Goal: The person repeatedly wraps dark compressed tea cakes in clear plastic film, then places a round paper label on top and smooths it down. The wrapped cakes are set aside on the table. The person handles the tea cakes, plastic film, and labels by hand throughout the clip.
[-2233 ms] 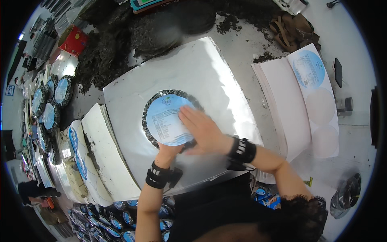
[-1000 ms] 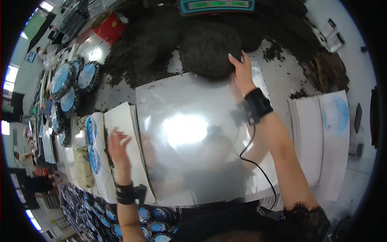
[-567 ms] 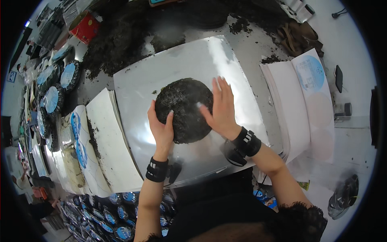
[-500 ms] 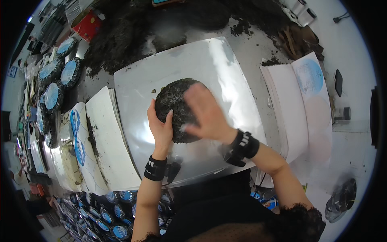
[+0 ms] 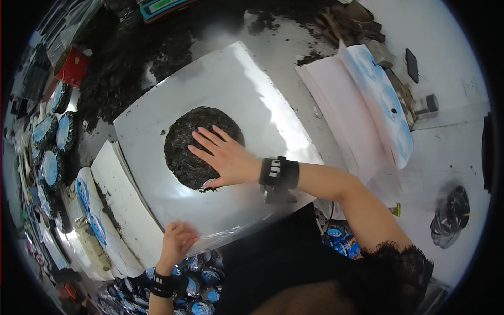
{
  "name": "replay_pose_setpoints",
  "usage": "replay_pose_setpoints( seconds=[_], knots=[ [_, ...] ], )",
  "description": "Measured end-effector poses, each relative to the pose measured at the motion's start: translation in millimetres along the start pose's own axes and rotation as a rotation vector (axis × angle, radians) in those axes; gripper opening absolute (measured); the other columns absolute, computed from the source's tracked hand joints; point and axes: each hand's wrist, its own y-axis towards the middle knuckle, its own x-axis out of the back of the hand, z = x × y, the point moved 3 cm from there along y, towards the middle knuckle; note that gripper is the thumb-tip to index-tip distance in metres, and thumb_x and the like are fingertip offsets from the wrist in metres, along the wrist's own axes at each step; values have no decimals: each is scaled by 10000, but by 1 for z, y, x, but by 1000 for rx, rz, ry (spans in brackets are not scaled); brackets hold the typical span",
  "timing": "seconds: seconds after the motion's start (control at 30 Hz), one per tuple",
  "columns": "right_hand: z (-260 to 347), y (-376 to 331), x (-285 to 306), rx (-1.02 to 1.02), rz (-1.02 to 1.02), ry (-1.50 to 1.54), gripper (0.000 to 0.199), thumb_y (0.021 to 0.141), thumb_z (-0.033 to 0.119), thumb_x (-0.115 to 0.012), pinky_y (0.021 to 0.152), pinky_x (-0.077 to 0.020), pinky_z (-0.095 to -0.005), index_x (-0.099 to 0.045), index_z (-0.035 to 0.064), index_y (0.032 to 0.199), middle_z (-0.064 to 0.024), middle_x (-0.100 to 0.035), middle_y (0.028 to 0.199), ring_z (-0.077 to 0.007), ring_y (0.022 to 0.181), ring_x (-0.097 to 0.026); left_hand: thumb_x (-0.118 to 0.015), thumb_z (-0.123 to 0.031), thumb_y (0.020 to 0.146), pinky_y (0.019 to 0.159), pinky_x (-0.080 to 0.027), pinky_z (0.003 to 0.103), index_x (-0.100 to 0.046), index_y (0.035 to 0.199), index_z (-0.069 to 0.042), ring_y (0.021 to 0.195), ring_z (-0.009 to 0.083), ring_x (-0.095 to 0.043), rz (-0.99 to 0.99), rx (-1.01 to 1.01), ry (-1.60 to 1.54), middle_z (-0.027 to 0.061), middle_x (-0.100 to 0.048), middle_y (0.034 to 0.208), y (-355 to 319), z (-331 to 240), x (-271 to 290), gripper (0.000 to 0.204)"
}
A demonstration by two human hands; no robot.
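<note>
A flat round cake of dark dried seaweed [image 5: 184, 152] lies on a glossy clear plastic sheet [image 5: 247, 210] spread over the work surface. On top of the cake rests my right hand [image 5: 226, 157], palm down, with the fingers stretched out and spread; its thumb is by the cake's near edge. My left hand [image 5: 179, 240] is at the near left corner of the sheet, fingers curled in and pinched on the plastic. Part of its fingertips is blurred.
Loose dark seaweed [image 5: 126, 63] is heaped along the far side, with a digital scale [image 5: 160, 8] and a red tub [image 5: 72, 66]. Paper stacks flank the sheet, on the left [image 5: 123, 194] and right [image 5: 336, 100]. Round blue-labelled packs [image 5: 50, 168] lie at far left.
My left hand has left the cake's side and come down to the sheet's near left corner. My right hand, blurred above the cake before, now lies flat on it. The view has shifted.
</note>
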Motion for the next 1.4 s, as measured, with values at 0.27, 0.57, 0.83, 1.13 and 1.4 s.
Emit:
replay_pose_setpoints(
  seconds=[0.27,0.57,0.83,1.13,1.4],
  knots=[
    [3,17,15,-33,49,-14,972,867,597,-730,1282,-202,-546,-458,-83,1505,-256,-412,1614,-400,1550,-320,-971,-423,699,1212,-331,518,-327,1561,87,1458,447,-406,-629,-20,233,278,-440,1542,110,-71,4,1191],
    [55,-55,87,-367,14,-30,856,876,556,-750,1239,-238,-635,-546,-54,1439,-331,-419,1574,-501,1493,-365,-709,-65,815,875,-439,441,-751,1147,-75,971,319,-583,-830,222,184,81,-630,1018,169,-16,-43,335],
    [-27,-27,-4,-226,-146,298,758,831,161,-833,1051,-464,-553,-508,66,1510,-290,-407,1569,-378,1167,-616,-821,-186,748,1066,-472,407,-733,1239,-63,1270,397,-569,-697,146,302,226,-468,1470,169,-48,-14,514],
    [-25,14,27,-536,-50,406,499,848,357,-812,1049,-470,-490,-702,35,1213,-242,-581,1395,-420,1183,-600,-962,-375,627,936,-484,473,-592,1432,-76,1088,353,-595,-658,88,301,120,-605,1150,185,-32,-3,935],
    [-33,50,39,133,-79,360,465,830,386,-817,1006,-492,-503,-666,46,1108,-139,-648,1048,-401,1127,-615,-991,-348,573,1059,-441,505,-677,1253,-64,1253,357,-546,-578,60,252,137,-607,1351,192,-18,6,801]
  ],
)
